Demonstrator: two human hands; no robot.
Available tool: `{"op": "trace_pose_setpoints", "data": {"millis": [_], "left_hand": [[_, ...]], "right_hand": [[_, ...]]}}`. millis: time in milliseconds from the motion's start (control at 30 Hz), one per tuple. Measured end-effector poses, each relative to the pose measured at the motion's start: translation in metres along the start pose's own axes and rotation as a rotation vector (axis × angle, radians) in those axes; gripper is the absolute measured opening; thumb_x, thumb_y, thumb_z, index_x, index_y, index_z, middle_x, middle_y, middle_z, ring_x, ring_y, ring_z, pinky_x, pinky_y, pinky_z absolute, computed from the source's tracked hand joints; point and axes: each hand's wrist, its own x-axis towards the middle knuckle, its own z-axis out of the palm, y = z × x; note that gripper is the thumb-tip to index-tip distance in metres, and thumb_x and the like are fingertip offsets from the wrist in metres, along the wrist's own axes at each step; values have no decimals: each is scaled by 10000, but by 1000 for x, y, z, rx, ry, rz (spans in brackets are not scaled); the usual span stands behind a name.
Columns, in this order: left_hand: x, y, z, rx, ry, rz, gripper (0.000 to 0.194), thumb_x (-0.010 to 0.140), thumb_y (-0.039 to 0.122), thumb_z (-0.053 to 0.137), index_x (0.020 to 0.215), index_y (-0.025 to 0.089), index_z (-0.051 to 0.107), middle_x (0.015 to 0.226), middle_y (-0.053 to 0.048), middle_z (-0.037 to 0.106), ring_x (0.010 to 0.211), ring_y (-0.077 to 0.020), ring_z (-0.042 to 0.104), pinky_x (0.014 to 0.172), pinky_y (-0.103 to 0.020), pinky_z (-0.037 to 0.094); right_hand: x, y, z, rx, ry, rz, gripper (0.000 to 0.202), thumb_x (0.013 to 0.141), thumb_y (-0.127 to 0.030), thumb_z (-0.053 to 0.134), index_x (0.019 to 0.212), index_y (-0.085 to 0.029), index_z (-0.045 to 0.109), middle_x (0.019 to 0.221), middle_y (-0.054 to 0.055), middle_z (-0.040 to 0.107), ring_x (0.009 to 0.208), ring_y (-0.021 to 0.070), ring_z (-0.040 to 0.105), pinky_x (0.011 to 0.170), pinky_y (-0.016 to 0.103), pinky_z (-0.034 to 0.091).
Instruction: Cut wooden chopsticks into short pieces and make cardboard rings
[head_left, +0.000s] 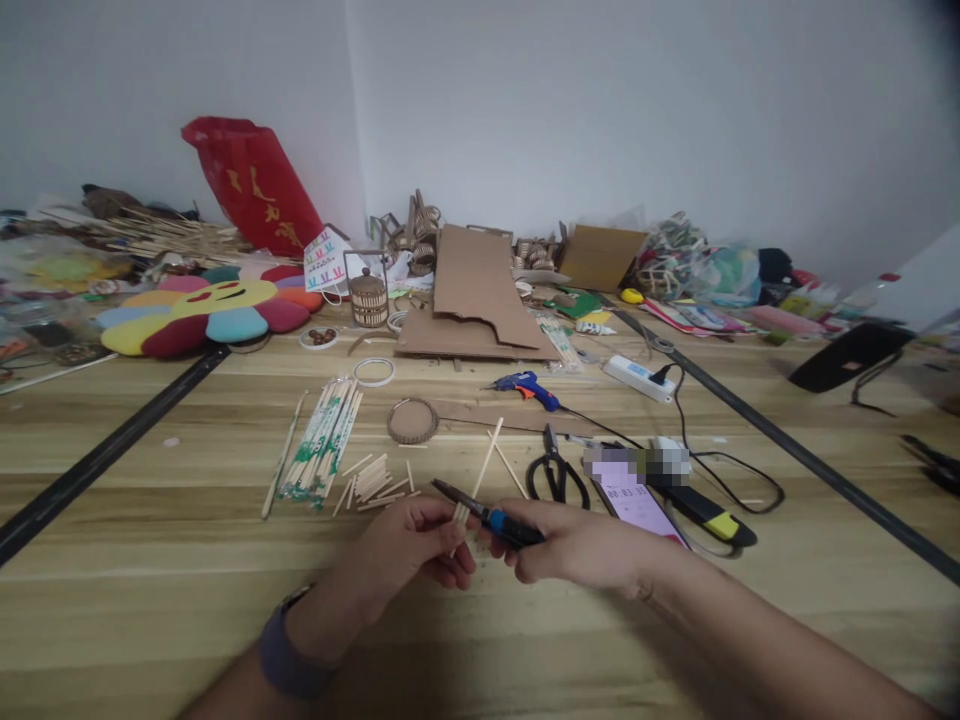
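My left hand (420,545) is closed in a pinch around wooden sticks (488,458), one long piece slanting up and away from the fingers. In my right hand (566,545) is a pair of pliers (510,527) with black-and-blue handles. Their dark jaws point left and lie across the sticks just above my left fingertips; whether they bite into the wood I cannot tell. A pile of short cut sticks (371,480) lies beyond my left hand. Packets of wrapped chopsticks (322,440) are farther left, and black-handled scissors (557,470) lie beyond my right hand.
Behind the hands lie a cardboard ring (412,421), a blue glue gun (526,388), a white power strip (638,379) and cardboard sheets (476,285). Right of centre are a phone (637,505) and a utility knife (709,515). A flower cushion (210,310) sits at back left.
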Motion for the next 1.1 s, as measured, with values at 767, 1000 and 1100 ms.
{"op": "trace_pose_setpoints", "data": {"millis": [767, 1000, 1100], "left_hand": [[6, -2, -5, 35, 13, 6, 522, 601, 627, 766, 749, 158, 590, 597, 18, 657, 512, -115, 610, 533, -233, 466], [5, -3, -4, 47, -36, 12, 506, 670, 628, 715, 792, 149, 609, 594, 21, 644, 493, -109, 594, 518, -233, 463], [6, -5, -4, 40, -32, 7, 512, 674, 627, 712, 827, 146, 620, 581, 27, 635, 473, -103, 577, 505, -230, 457]], "right_hand": [[8, 11, 11, -183, 142, -26, 215, 613, -154, 488, 816, -185, 551, 760, -15, 527, 719, 151, 476, 632, 256, 357], [2, -2, 10, 52, 50, 62, 309, 590, -232, 540, 894, -184, 573, 835, -11, 524, 780, 148, 465, 666, 248, 345], [2, -2, 9, 64, 45, 74, 293, 579, -226, 544, 869, -190, 565, 819, -16, 514, 768, 144, 457, 658, 242, 339]]}}
